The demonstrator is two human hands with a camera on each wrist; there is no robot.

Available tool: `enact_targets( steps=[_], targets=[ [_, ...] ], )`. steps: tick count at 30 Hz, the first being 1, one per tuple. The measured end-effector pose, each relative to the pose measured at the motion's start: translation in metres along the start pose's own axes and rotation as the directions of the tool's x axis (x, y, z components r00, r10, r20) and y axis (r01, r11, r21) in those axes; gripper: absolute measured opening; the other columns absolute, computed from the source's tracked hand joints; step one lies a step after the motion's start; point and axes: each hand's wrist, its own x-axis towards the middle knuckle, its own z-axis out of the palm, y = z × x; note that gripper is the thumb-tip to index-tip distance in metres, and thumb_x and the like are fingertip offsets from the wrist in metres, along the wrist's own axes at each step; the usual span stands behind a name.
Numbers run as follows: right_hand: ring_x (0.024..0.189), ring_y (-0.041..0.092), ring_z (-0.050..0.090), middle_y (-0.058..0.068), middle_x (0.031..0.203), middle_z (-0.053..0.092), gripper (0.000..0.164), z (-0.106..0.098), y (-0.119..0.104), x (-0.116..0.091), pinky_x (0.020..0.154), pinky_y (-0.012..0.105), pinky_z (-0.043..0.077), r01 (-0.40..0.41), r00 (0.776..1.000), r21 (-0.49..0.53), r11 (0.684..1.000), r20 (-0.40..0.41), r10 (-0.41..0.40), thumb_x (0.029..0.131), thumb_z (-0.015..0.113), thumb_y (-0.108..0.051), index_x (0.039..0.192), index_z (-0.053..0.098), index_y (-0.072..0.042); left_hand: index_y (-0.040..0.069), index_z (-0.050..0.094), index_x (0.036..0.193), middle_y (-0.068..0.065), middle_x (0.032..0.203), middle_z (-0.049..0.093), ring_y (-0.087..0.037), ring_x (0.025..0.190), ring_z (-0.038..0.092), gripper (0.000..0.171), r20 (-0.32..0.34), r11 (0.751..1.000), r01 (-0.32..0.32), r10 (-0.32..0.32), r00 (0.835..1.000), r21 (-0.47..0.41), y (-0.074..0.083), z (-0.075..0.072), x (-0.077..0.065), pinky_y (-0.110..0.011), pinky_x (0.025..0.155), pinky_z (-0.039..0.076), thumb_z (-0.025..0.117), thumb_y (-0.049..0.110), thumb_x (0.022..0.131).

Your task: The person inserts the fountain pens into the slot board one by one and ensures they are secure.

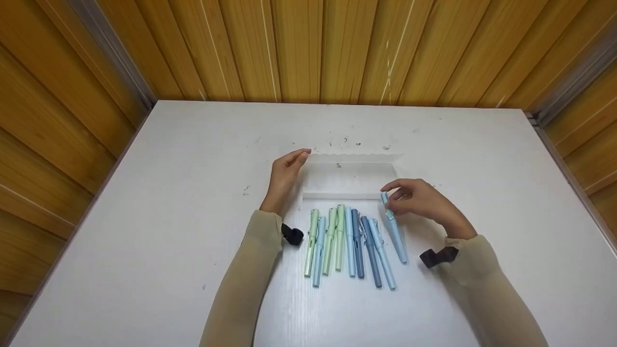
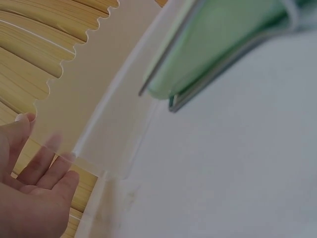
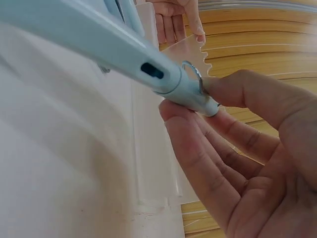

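Note:
My right hand point(image 1: 418, 198) pinches a light blue pen point(image 1: 396, 237) near its capped end, beside the metal clip; the other end slants down toward the table. In the right wrist view, thumb and fingertips hold the cap point(image 3: 190, 94). At the far side, my left hand point(image 1: 283, 179) pinches the left corner of a clear plastic case point(image 1: 347, 196) with a wavy-edged flap point(image 2: 84, 74). Several capped pens lie side by side in front of the case: green pens point(image 1: 340, 241), light blue pens point(image 1: 319, 255) and dark blue pens point(image 1: 371, 253).
A white table point(image 1: 144, 241) carries everything, with small dark marks toward its back. Wood-patterned panels point(image 1: 299, 48) rise behind it and at both sides. Each wrist wears a small black camera point(image 1: 292, 234).

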Motion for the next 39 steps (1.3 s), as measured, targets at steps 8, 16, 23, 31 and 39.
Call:
enact_targets(
  steps=[8, 16, 23, 31, 39],
  targets=[
    [0.086, 0.017, 0.067, 0.016, 0.107, 0.066, 0.045, -0.007, -0.006, -0.001, 0.079, 0.029, 0.058, 0.05, 0.993, 0.001, 0.999, -0.103, -0.05, 0.087, 0.072, -0.023, 0.127, 0.06, -0.007, 0.017, 0.068, 0.119, 0.001, 0.127, 0.063, -0.016, 0.127, 0.051, 0.034, 0.008, 1.0, -0.011, 0.011, 1.0, -0.011, -0.002, 0.0, 0.0, -0.035, 0.11, 0.039, 0.058, 0.038, 0.095],
    [0.087, 0.008, 0.067, 0.017, 0.111, 0.066, 0.047, -0.015, -0.014, -0.001, 0.078, 0.023, 0.057, 0.065, 0.98, 0.036, 0.997, -0.193, -0.057, 0.086, 0.074, -0.024, 0.129, 0.06, -0.009, 0.013, 0.068, 0.12, -0.003, 0.127, 0.064, -0.017, 0.127, 0.053, 0.035, 0.006, 0.999, -0.051, 0.051, 0.999, -0.015, -0.004, 0.0, 0.001, -0.035, 0.109, 0.04, 0.058, 0.036, 0.095],
    [0.087, 0.003, 0.068, 0.017, 0.115, 0.067, 0.05, -0.02, -0.021, 0.001, 0.08, 0.017, 0.054, 0.078, 0.962, 0.027, 0.997, -0.264, -0.068, 0.088, 0.071, -0.028, 0.133, 0.057, -0.011, 0.015, 0.068, 0.12, 0.0, 0.127, 0.064, -0.015, 0.127, 0.052, 0.035, 0.0, 0.999, -0.051, 0.051, 0.999, -0.013, -0.004, 0.0, 0.0, -0.034, 0.11, 0.04, 0.058, 0.037, 0.095],
    [0.088, 0.0, 0.067, 0.018, 0.12, 0.065, 0.05, -0.028, -0.027, 0.004, 0.083, 0.015, 0.053, 0.104, 0.932, 0.032, 0.994, -0.351, -0.086, 0.092, 0.067, -0.028, 0.137, 0.053, -0.011, 0.017, 0.068, 0.12, 0.002, 0.129, 0.063, -0.014, 0.129, 0.051, 0.035, -0.012, 1.0, -0.016, 0.016, 1.0, -0.015, -0.003, 0.002, 0.0, -0.034, 0.111, 0.039, 0.059, 0.039, 0.095],
    [0.088, -0.003, 0.066, 0.017, 0.117, 0.066, 0.044, -0.032, -0.031, 0.009, 0.083, 0.015, 0.053, 0.166, 0.885, 0.039, 0.985, -0.448, -0.131, 0.093, 0.065, -0.022, 0.134, 0.055, -0.011, 0.019, 0.068, 0.12, 0.003, 0.13, 0.062, -0.014, 0.13, 0.05, 0.035, -0.001, 1.0, 0.002, -0.002, 1.0, -0.018, -0.003, 0.001, 0.0, -0.035, 0.111, 0.038, 0.058, 0.041, 0.095]
  ],
)
